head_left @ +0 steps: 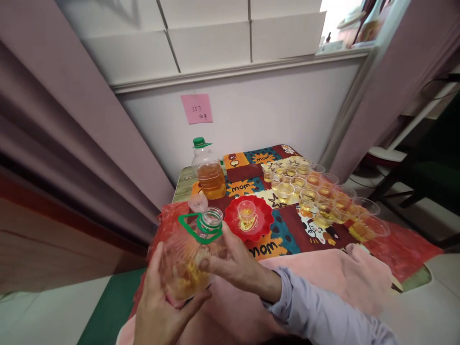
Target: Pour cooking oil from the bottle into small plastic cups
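The jug (179, 258) is in the lower left-centre of the frame, raised in front of the table (184, 181). Its long axis runs slantwise: the uncapped mouth (212, 216) points towards the upper right, the base towards the lower left. A green handle (205, 240) rings the neck, its loop sticking out leftward. Yellow liquid lies low inside.

Both hands are clamped on the jug: the left hand (158, 292) wraps its left side and underside, the right hand (239, 266) presses its right side.

Just beyond the mouth, at centre, a red plate (265, 218) bears a part-filled cup (247, 211). A clear tub (197, 202) stands close behind the neck, and the jug partly hides it. Farther up, a bottle (211, 181) with a green cap (200, 142) stands upright.

Rows of cups (325, 211) crowd the right of the mat (242, 171). A pink cloth (305, 273) covers the near edge, partly behind the right hand. A pink note (196, 109) hangs upper centre.
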`<state>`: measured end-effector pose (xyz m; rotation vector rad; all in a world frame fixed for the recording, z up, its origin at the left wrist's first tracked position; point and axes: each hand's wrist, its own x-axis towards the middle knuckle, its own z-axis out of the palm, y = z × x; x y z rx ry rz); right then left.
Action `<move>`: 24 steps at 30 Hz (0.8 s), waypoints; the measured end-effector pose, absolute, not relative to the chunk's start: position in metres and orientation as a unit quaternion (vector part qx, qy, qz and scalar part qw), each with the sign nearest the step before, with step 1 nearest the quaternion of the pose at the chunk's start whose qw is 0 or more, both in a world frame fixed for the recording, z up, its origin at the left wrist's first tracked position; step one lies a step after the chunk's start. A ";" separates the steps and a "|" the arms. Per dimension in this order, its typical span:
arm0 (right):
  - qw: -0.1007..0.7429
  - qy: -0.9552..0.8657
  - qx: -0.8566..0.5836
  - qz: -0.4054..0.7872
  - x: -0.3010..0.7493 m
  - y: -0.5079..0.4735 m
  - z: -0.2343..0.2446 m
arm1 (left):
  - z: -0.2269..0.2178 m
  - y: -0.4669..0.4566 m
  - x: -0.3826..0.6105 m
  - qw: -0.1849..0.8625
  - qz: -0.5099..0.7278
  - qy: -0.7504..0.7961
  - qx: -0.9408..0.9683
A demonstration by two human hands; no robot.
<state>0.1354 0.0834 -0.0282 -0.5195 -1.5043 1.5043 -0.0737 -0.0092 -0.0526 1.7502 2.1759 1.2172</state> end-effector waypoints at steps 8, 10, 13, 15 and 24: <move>0.437 -0.735 -0.387 0.345 0.206 0.151 -0.054 | -0.069 -0.022 -0.085 0.034 0.428 0.695 0.577; 0.378 -0.769 -0.469 0.212 0.221 0.171 -0.057 | -0.069 -0.022 -0.082 0.032 0.440 0.689 0.575; 0.259 -0.803 -0.527 0.102 0.227 0.186 -0.057 | -0.070 -0.021 -0.078 0.049 0.453 0.673 0.583; 0.190 -0.814 -0.544 0.075 0.221 0.187 -0.055 | -0.071 -0.020 -0.077 0.045 0.456 0.669 0.585; 0.091 -0.789 -0.604 0.069 0.193 0.185 -0.042 | -0.073 -0.021 -0.079 0.009 0.459 0.677 0.576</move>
